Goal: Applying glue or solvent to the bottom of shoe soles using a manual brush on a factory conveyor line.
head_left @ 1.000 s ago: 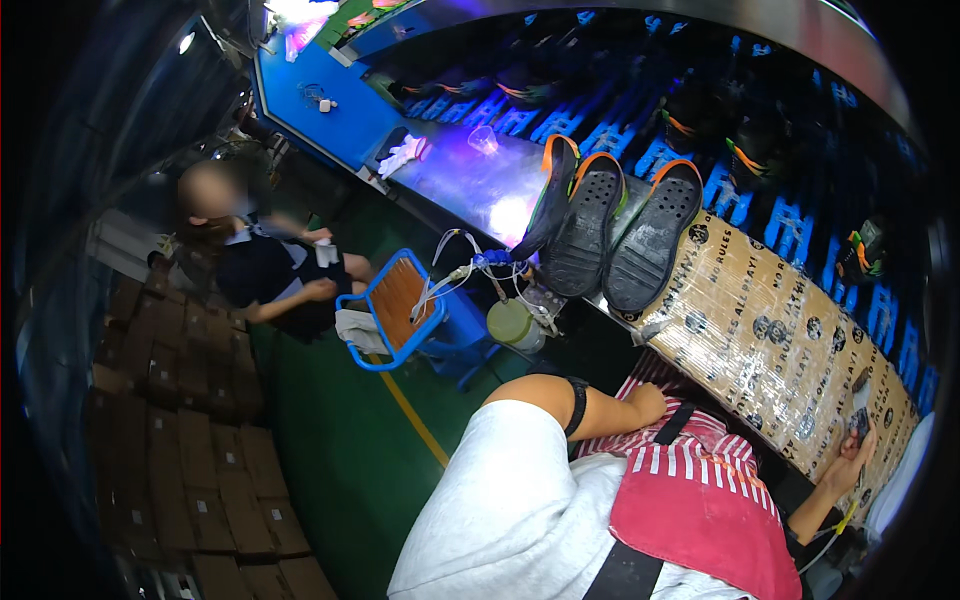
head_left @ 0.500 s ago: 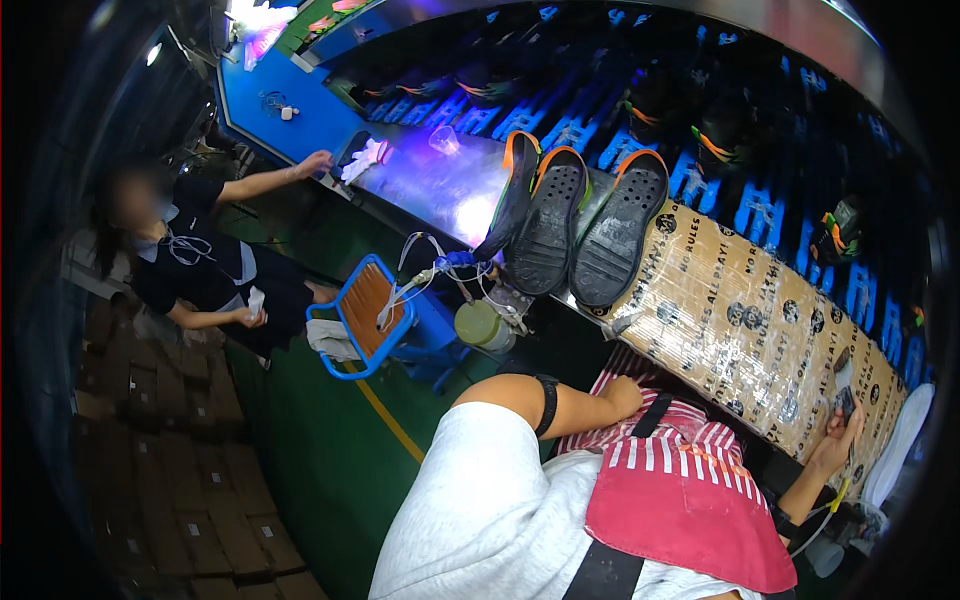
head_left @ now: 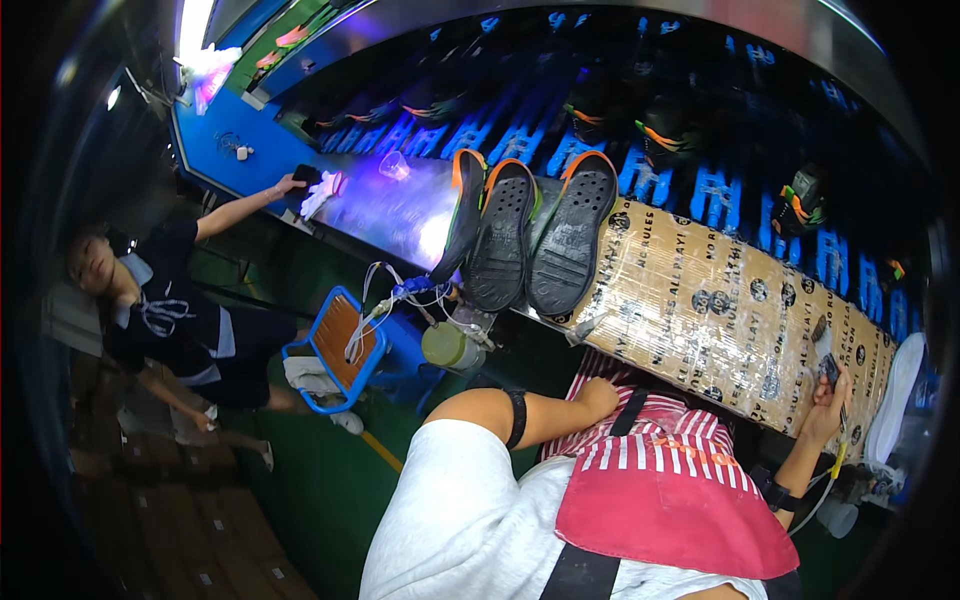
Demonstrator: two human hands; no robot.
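My left hand rests curled against a red-and-white striped apron, below the bench edge. Whether anything is inside its fist is hidden. Over the right end of the cardboard, my right hand is closed around a small dark-handled tool with a paler, brush-like end pointing away from me. Neither hand touches the black clogs with orange rims. One clog leans on its side; a second clog and a third clog stand beside it, their perforated insoles showing.
Cardboard under clear tape covers the bench's near right part. Beyond runs a rack of blue holders carrying more shoes. A white glove and clear cup lie leftward. A blue-framed stool, greenish jar and co-worker are left.
The bench and shoes have shifted left in the picture as my view turned. The co-worker's outstretched hand now touches a dark flat object by the glove. My hands keep their positions.
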